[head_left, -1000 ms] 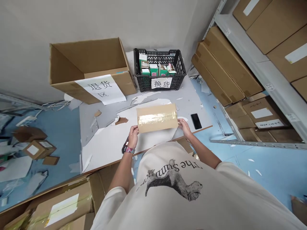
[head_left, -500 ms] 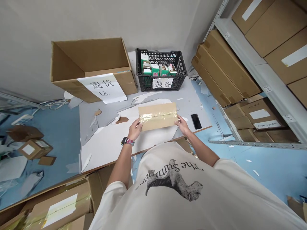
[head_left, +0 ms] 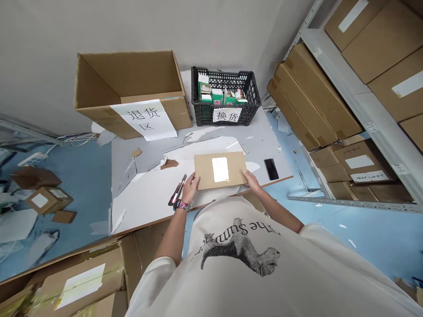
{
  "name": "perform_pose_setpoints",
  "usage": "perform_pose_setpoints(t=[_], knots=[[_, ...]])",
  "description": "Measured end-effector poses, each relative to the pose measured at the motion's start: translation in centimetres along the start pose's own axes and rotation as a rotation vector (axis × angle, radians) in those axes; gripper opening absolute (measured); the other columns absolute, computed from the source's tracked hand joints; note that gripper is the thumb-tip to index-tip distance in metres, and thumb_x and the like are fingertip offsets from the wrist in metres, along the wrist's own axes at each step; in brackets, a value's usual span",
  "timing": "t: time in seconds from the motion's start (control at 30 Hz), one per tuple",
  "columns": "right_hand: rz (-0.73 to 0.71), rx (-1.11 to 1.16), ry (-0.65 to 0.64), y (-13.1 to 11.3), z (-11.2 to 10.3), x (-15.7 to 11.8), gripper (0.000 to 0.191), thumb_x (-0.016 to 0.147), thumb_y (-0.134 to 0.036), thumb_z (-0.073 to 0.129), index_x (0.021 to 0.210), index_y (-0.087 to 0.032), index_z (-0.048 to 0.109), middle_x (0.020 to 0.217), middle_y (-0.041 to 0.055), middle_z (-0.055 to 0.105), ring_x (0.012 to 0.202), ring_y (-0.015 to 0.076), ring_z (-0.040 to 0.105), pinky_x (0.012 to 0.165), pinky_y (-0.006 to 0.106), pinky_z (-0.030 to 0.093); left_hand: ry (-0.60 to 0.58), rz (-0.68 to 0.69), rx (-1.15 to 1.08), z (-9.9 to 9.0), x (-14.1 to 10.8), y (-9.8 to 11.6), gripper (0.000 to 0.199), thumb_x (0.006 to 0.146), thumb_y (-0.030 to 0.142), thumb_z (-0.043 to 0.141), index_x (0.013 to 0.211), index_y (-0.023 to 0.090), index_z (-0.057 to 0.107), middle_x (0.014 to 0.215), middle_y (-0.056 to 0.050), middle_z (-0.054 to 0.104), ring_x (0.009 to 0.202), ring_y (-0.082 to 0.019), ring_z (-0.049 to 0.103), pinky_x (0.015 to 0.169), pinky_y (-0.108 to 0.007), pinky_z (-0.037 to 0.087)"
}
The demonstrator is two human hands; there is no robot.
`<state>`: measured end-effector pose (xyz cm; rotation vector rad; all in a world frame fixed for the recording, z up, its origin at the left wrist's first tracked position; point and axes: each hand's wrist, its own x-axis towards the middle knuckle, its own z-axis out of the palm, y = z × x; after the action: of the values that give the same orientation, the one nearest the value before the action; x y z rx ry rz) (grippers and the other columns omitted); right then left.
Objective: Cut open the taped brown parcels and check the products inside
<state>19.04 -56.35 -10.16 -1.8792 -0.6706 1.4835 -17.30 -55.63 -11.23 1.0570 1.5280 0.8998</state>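
A flat brown cardboard box [head_left: 205, 171] with a white label [head_left: 220, 169] on its upper face is held between my two hands, over the near part of the table. My left hand [head_left: 191, 188] grips its left end, fingers closed on the edge. At the opposite end, my right hand [head_left: 251, 181] is closed on the lower right corner. A utility knife [head_left: 177, 190] with a red and black handle lies on the table just left of my left hand. The undersides of the box and most fingertips are hidden.
Behind on the table [head_left: 148, 211] stand a large open carton [head_left: 185, 115] and a black crate [head_left: 201, 118] with several green-white boxes. A phone [head_left: 271, 169] lies at the right. Torn paper covers the tabletop. Shelving [head_left: 343, 57] with cartons rises on the right.
The box has been turned over: its taped face was up, and now the labelled face is. Both hands have come slightly nearer to me, and the utility knife has come into sight.
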Motion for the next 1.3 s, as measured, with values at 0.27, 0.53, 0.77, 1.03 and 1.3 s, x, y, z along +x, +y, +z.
perform_pose_setpoints(t=[0.27, 0.53, 0.77, 1.03, 1.3], knots=[[-0.03, 0.069, 0.121, 1.3, -4.6, 1.6, 0.062, 0.091, -0.073, 0.073, 0.135, -0.029, 0.078, 0.136, 0.0093, 0.085, 0.118, 0.0328, 0.079, 0.093, 0.049, 0.07, -0.183, 0.436, 0.16, 3.7, -3.5, 6.2, 0.064, 0.117, 0.06, 0.056, 0.173, 0.031, 0.065, 0.171, -0.012, 0.066, 0.16, -0.034, 0.059, 0.14, -0.056, 0.041], [-0.139, -0.067, 0.458, 1.3, -7.6, 3.0, 0.051, 0.086, -0.066, 0.063, 0.103, -0.022, 0.084, 0.105, 0.0095, 0.085, 0.11, 0.033, 0.076, 0.106, 0.05, 0.064, -0.461, 0.667, 0.301, 8.8, -3.8, 9.8, 0.044, 0.117, 0.054, 0.06, 0.156, 0.043, 0.079, 0.164, -0.005, 0.074, 0.17, -0.041, 0.047, 0.143, -0.077, 0.021], [-0.148, 0.011, 0.391, 1.2, -5.7, 2.1, 0.055, 0.081, -0.074, 0.069, 0.102, -0.025, 0.082, 0.105, 0.0078, 0.086, 0.104, 0.0309, 0.077, 0.09, 0.044, 0.067, -0.141, 0.453, 0.084, 5.2, -2.5, 7.2, 0.052, 0.119, 0.058, 0.056, 0.156, 0.028, 0.078, 0.158, -0.014, 0.075, 0.155, -0.035, 0.065, 0.137, -0.059, 0.046], [-0.502, -0.147, 0.31, -2.0, 1.1, -4.6, 0.064, 0.096, -0.053, 0.071, 0.154, -0.027, 0.079, 0.152, 0.0118, 0.078, 0.138, 0.0356, 0.072, 0.126, 0.055, 0.057, 0.005, 0.044, -0.022, 0.9, 0.1, 0.2, 0.061, 0.105, 0.057, 0.075, 0.157, 0.025, 0.071, 0.151, -0.015, 0.074, 0.143, -0.032, 0.069, 0.122, -0.047, 0.058], [-0.947, -0.368, -0.068, -7.0, 7.0, -10.5, 0.063, 0.105, -0.042, 0.077, 0.168, -0.043, 0.069, 0.166, 0.0012, 0.072, 0.158, 0.033, 0.063, 0.141, 0.057, 0.044, 0.223, -0.225, -0.269, -1.7, 0.9, -4.3, 0.056, 0.109, 0.047, 0.058, 0.162, 0.03, 0.056, 0.156, -0.015, 0.073, 0.126, -0.026, 0.078, 0.094, -0.041, 0.07]])
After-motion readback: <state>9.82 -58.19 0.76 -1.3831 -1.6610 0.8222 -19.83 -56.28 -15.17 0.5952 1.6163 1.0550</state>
